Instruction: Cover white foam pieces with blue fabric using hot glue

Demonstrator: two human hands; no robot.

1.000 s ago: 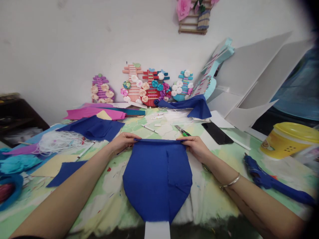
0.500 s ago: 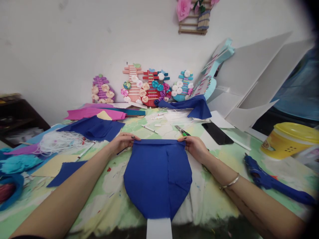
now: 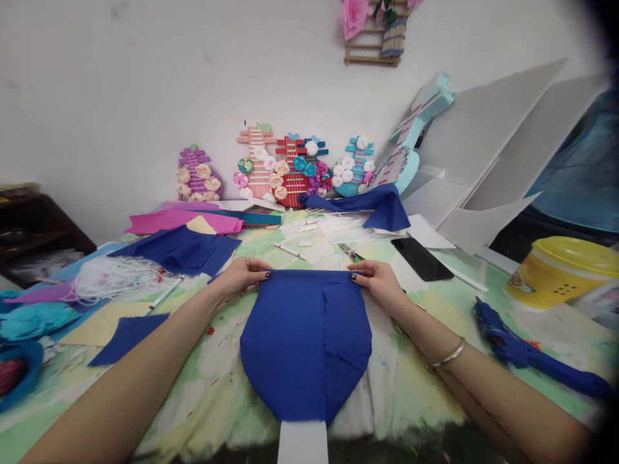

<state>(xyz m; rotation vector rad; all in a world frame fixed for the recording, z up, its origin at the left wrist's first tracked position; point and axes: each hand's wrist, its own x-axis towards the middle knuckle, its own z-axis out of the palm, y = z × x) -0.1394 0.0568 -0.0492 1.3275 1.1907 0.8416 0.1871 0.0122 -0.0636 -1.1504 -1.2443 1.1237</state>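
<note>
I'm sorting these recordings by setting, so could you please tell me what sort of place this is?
Probably a craft workroom: flower-trimmed, lute-shaped pieces stand along the wall, while a loose blue sheet and tangled white string lie on the table.

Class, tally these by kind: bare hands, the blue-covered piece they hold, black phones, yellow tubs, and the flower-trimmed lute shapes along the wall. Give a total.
Hands: 2 (left hand, right hand)
Blue-covered piece: 1
Black phone: 1
Yellow tub: 1
Flower-trimmed lute shapes: 5 (purple one, peach one, red one, partly hidden dark blue one, turquoise one)
Total: 10
</note>
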